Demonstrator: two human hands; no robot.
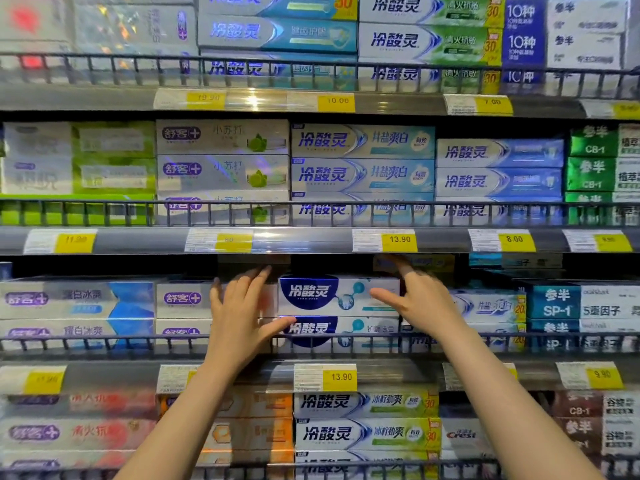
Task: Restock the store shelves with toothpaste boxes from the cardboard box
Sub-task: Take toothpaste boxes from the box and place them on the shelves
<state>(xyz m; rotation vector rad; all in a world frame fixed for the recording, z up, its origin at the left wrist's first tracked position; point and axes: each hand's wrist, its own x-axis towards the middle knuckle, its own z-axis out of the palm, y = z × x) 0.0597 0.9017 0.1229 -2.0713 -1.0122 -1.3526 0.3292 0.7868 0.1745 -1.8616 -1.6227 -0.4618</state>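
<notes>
Head view: both hands' grip wide, left hand (239,313) and right hand (420,299) flanking stacked toothpaste boxes (337,296) behind wire rail (104,337).

Shop aisle, stocked shelves (311,240), toothpaste boxes (362,140), price tags (400,240)

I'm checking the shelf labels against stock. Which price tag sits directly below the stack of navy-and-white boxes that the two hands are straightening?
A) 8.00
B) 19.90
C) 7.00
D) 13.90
D: the yellow price tag on the rail straight below the navy-and-white boxes reads 13.90, with the left hand and right hand at the two ends of that stack.
</notes>
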